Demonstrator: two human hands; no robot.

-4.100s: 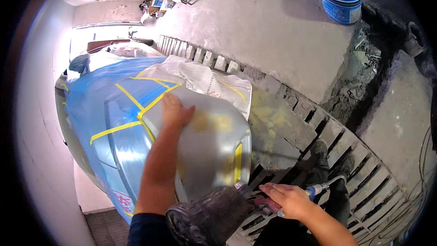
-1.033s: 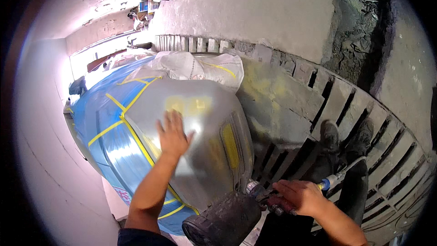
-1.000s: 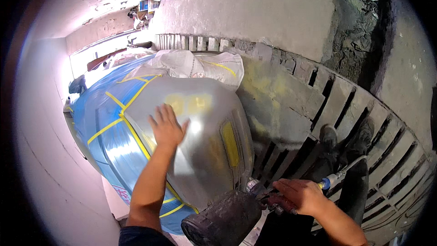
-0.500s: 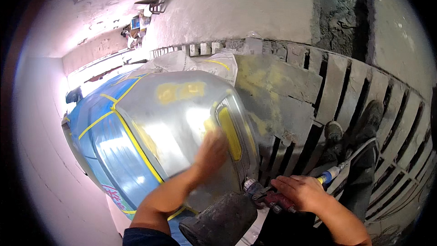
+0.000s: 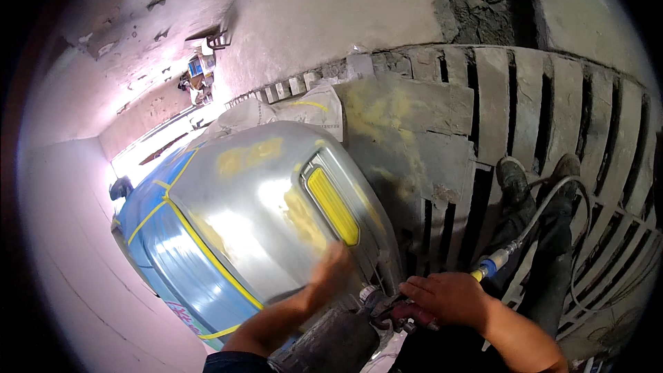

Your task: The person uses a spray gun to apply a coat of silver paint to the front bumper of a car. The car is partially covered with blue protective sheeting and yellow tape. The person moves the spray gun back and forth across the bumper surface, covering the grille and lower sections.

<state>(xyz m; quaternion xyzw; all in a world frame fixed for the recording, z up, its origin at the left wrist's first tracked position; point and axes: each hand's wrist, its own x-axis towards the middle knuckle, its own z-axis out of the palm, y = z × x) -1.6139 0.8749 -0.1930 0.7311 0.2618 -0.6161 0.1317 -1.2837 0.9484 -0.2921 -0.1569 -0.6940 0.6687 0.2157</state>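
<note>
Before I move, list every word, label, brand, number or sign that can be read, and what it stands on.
Nothing can be read with certainty.
Blue film: pink lettering near its lower end, too slanted and small to read.
White sheet: faint print near its edge, too small to read.
Grey panel and spray gun: no legible text.

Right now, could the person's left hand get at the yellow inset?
Probably yes: the left hand is close to the lower end of the yellow inset, with nothing visible between them. The spray gun in the right hand sits nearer the body.
</note>
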